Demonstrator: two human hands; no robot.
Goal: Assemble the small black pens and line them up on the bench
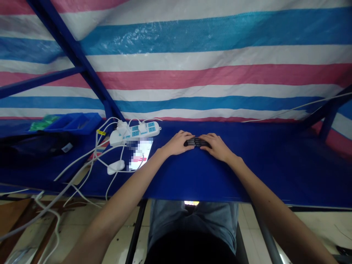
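On the blue tabletop, a small bundle of black, slim pieces lies between my hands; their exact kind is too small to make out. My left hand closes around the bundle's left end, thumb on the near side and fingers on the far side. From the other side, my right hand grips the right end in the same way. The fingers partly cover both ends, so only the middle shows plainly.
Left of my hands are a white power strip with plugs, a lit screen, a white rounded device and tangled white cables. Blue bins and a dark bag lie farther left. A striped sheet hangs behind the table.
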